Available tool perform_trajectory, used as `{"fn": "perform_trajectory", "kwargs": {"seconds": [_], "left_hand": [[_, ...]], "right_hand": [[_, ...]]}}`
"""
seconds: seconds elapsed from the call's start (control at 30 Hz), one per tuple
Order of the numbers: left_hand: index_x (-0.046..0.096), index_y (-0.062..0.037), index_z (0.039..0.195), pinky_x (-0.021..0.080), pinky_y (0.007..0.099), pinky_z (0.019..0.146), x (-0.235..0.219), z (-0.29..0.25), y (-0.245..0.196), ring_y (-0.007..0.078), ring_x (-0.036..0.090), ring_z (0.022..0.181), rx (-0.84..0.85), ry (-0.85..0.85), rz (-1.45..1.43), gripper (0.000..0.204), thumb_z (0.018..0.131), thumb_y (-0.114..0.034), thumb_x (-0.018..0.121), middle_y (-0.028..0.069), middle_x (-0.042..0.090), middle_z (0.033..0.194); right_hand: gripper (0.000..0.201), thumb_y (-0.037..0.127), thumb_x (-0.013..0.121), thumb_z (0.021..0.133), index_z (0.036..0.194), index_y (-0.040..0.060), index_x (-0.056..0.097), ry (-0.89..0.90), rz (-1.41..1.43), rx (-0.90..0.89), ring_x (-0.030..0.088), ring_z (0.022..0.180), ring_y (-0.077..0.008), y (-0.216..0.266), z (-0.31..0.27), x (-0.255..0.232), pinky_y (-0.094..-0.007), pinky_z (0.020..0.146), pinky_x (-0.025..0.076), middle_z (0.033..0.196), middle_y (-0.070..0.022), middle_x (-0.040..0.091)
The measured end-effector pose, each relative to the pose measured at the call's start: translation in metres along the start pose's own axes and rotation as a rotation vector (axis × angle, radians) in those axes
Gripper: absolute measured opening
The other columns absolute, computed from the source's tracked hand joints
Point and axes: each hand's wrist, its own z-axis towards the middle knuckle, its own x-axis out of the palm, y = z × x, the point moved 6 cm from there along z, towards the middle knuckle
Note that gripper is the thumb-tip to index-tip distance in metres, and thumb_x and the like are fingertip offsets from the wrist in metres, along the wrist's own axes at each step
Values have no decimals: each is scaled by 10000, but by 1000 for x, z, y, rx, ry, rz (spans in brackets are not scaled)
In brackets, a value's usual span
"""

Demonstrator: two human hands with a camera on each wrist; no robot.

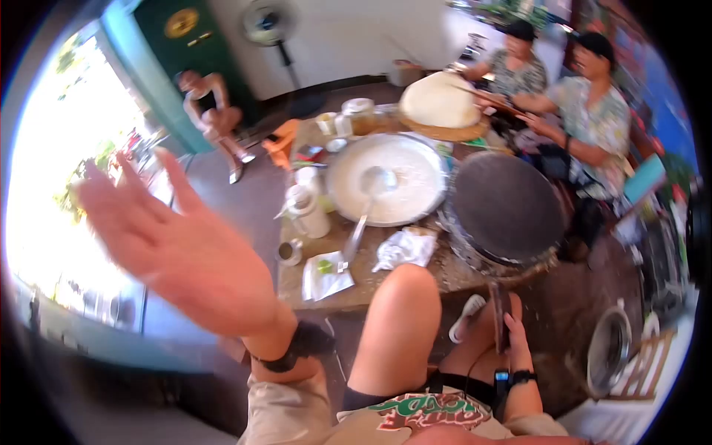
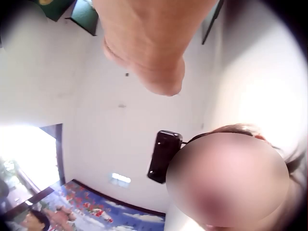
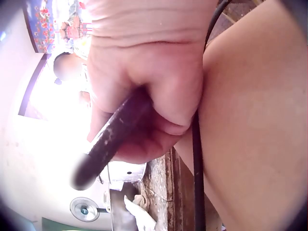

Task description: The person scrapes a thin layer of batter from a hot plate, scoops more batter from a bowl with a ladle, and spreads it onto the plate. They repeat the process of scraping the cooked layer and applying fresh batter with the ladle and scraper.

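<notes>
Cluttered wooden table w/ batter pan at 12, dark griddle at 1. Left hand raised, fingers spread, holding nothing. Right hand curls round dark handle by the knee. Looks paused between rounds; next needs the tool brought up to the griddle.

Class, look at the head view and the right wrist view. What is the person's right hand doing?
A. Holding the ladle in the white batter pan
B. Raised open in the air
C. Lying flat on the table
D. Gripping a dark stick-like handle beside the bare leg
D: the right hand has its fingers curled round a dark handle next to the bare leg; the raised open one is the left hand.
</notes>
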Motion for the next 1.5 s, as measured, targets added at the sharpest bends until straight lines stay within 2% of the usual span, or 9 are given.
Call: {"fn": "perform_trajectory", "kwargs": {"seconds": [0.13,0.2,0.27,0.33,0.7,0.93,1.2,1.37,1.5], "left_hand": [[408,18,1287,359,394,980,22,-129,46,305,374,1256,-399,619,168,511,825,-103,588,194,348,1379],[450,8,1234,414,366,923,-3,-224,69,269,412,1209,-904,574,141,448,802,-24,564,178,364,1358],[466,9,1214,460,350,855,-24,-277,58,234,491,1113,-900,596,83,394,826,-7,533,180,444,1274],[464,26,1211,482,340,786,-37,-307,41,229,577,922,-1391,391,-319,379,858,-82,551,184,543,1143],[476,0,1160,462,404,673,33,-311,-15,294,570,760,-1606,419,-1500,556,838,-446,559,203,592,953],[470,-73,1210,415,390,733,48,-344,3,232,522,807,-1620,350,-1563,481,887,-427,509,100,575,1004],[456,-53,1211,425,430,803,50,-350,6,260,551,884,-1706,339,-1559,489,866,-391,537,127,574,1034],[483,-20,1174,438,408,848,42,-301,43,280,568,934,-1483,470,-1293,484,837,-347,600,153,584,1025],[541,7,1115,462,373,817,-11,-250,150,246,593,918,-1167,453,-35,476,819,-359,614,116,614,981]], "right_hand": [[324,285,601,852,1058,37,564,66,74,38,596,638,-142,1,-2,0,-275,557,502,828,-46,623],[322,277,601,853,1066,38,559,47,79,43,600,644,-139,1,-2,1,-276,560,506,836,-45,625],[319,272,602,853,1071,42,559,28,105,37,603,648,-135,1,0,-2,-275,565,507,834,-39,626],[314,258,603,856,1080,43,558,36,125,43,602,676,-124,2,-4,-1,-258,599,502,852,-30,626],[363,115,655,798,1121,-3,538,-64,57,-208,588,839,-120,76,-15,3,-259,754,471,963,-63,620],[374,101,673,783,1117,-3,542,-363,-95,-636,581,849,-117,182,28,-87,-259,755,468,970,-54,622],[323,96,653,798,1097,19,556,-162,85,-470,595,806,-126,194,27,-56,-260,747,472,945,-36,627],[241,175,555,882,1079,36,547,46,318,-315,626,799,-184,165,16,-2,-324,711,520,930,-72,637],[277,209,555,883,1104,44,524,122,335,-204,622,790,-204,121,6,15,-331,707,520,923,-79,625]]}}
